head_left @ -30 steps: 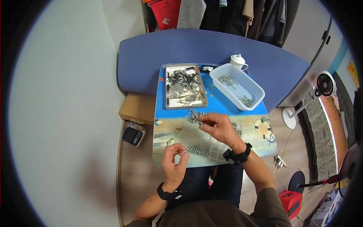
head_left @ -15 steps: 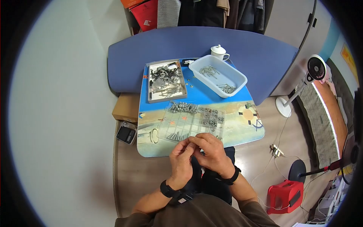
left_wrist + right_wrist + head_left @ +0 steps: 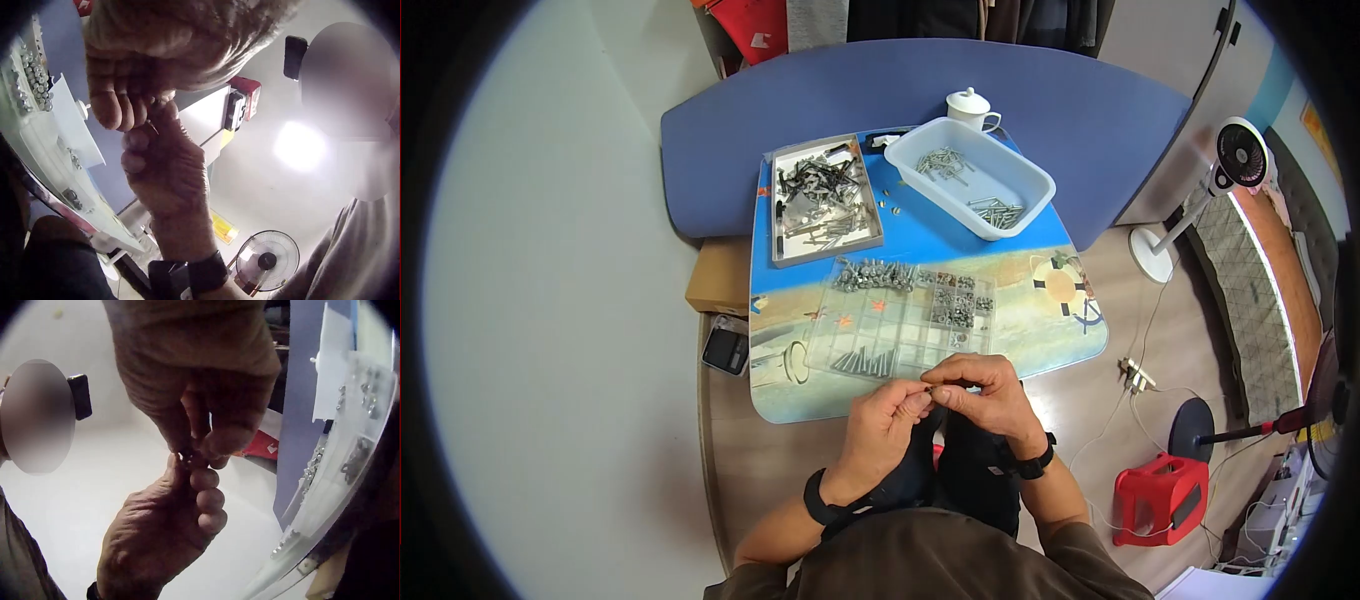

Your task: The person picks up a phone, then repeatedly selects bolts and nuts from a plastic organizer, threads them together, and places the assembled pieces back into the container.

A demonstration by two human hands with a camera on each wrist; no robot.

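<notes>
The right hand (image 3: 990,395), which was over the clear divided box (image 3: 905,345) a second ago, has come back toward the person and met the left hand (image 3: 875,440) just past the box's near edge. The box's upper compartments, partly covered then, now show. Since half a second ago the right hand has drawn back from over the left fingertips, and a small dark piece (image 3: 185,454) shows pinched where they meet. The worktop (image 3: 1020,345) has slid left in the head view.

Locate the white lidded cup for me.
In the head view, the white lidded cup is right of centre, at the far edge of the beach-print table, just behind the pale plastic tub.
</notes>
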